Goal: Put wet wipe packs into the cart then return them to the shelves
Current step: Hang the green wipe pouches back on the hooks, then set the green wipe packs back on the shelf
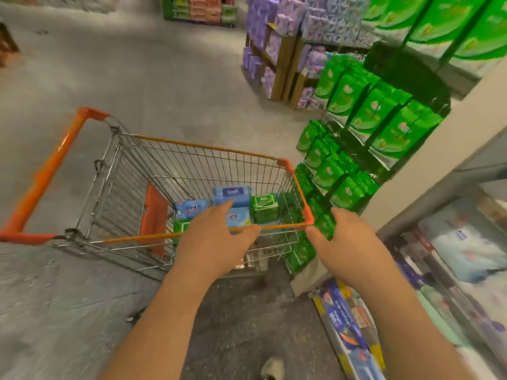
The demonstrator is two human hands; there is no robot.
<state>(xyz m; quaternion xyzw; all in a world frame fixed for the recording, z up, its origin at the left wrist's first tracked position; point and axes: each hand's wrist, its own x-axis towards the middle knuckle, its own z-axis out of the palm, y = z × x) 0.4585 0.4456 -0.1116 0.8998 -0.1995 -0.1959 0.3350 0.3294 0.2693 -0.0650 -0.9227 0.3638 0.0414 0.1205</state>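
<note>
The shelves are seen from one to three o'clock of the view, stocked with rows of upright green packs, with purple packs on wooden racks further off at twelve o'clock. The cart, a wire basket with orange rim trim and an orange handle out at nine o'clock, fills the middle, its near corner close against the lowest green packs. In its bottom, toward five o'clock of the basket, the wet wipe packs lie flat and touching one another: a blue pack furthest away, a second blue pack at its eight o'clock, a third blue pack partly hidden by fingers, a green pack at three o'clock of the group and another green pack at seven o'clock. The left hand is spread wide above the near rim, fingertips reaching over the packs, nothing held. The right hand, just outside the near corner of the cart, is half spread against a shelf green pack; whether it is actually gripped cannot be told. The packs are judged soft, film-wrapped pillows, light to moderately weighty from moisture and somewhat slippery; they would best be taken across the short width, thumb on one long edge and fingers on the other, without squeezing the flap label on top.
</note>
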